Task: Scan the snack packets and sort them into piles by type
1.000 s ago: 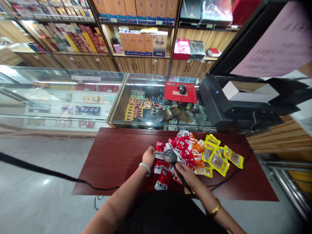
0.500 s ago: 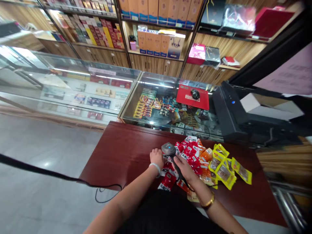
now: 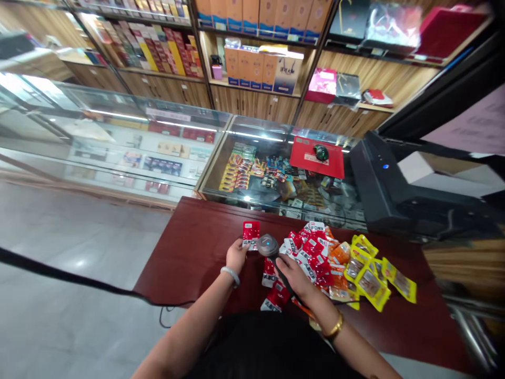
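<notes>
My left hand (image 3: pixel 236 256) pinches the lower edge of a red-and-white snack packet (image 3: pixel 251 231), just left of the pile. A grey barcode scanner (image 3: pixel 268 245) with a small blue light is gripped by its dark handle in my right hand (image 3: pixel 292 275). The scanner's head is close beside the held packet. Right of the scanner lies a heap of red-and-white packets (image 3: pixel 313 246), followed by orange packets (image 3: pixel 338 253) and yellow packets (image 3: pixel 369 282). Part of the heap is hidden behind my right hand.
The packets lie on a dark red wooden table (image 3: pixel 189 237). Behind it stands a glass display counter (image 3: pixel 221 163), with a red mat (image 3: pixel 335 158) and a computer mouse (image 3: pixel 321 152) on top. A black point-of-sale machine (image 3: pixel 389 184) stands at the right. A black strap (image 3: pixel 79 273) crosses the left.
My left hand has moved left, away from the pile, and now shows a red-and-white packet in its fingers. The scanner has shifted slightly left and down.
</notes>
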Available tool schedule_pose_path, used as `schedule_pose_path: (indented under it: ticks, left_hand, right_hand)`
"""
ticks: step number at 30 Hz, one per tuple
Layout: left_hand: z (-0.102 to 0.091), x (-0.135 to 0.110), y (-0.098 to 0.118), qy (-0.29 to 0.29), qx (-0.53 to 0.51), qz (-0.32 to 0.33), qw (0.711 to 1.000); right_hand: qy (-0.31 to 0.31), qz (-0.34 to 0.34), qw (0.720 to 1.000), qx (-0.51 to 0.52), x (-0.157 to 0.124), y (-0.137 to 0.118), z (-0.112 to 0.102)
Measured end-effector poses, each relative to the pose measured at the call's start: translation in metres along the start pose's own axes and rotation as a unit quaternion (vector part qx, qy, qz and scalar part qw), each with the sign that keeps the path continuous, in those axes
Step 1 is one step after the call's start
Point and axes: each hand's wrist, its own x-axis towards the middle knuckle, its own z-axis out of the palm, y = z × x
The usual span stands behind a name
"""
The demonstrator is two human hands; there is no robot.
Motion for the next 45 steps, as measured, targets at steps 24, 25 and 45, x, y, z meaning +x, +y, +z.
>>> schedule_pose_path:
  ticks: [24, 25, 45]
  left_hand:
    - [-0.173, 0.056, 0.017, 0.14, 0.332, -0.057, 0.931]
    - [-0.184, 0.062, 0.019, 0.136, 0.349, -0.064, 0.925]
    - [0.031, -0.042, 0.025, -0.121, 0.457, 0.2, 0.858]
  right_hand:
    - [-0.061, 0.015, 0.998, -0.002, 0.027, -0.004, 0.032]
    - [-0.056, 0.021, 0.998, 0.006, 0.025, -0.004, 0.031]
    - [0.045, 0.025, 0.994, 0.1, -0.025, -0.002, -0.023]
